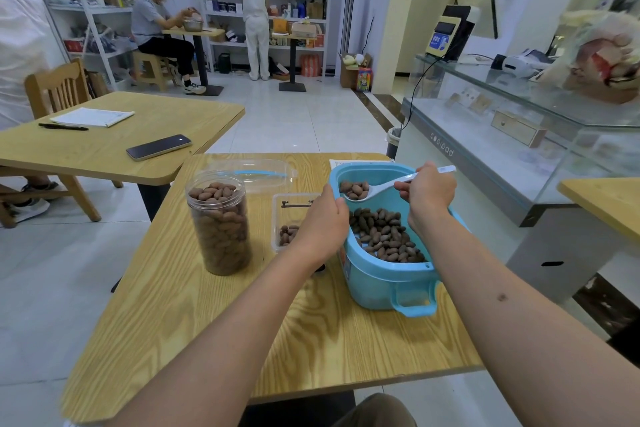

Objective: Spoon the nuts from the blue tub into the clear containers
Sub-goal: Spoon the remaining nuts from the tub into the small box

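Both bare forearms extend forward. The left hand (323, 218), back uppermost, curls its fingers downward, apparently over a rim. The right hand (429, 192), wrist bent, pinches a slender handle between thumb and fingers.

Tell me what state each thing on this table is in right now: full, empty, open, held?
Round jar: upright, lidless, filled with nuts to the top.
Square clear container: open, only a few nuts in it.
Blue tub: open, nuts across its bottom.
White spoon: loaded with nuts, above the tub.
Clear lid: lying off, behind the jar.
Right hand: grips the spoon handle.
Left hand: holds the tub's rim.
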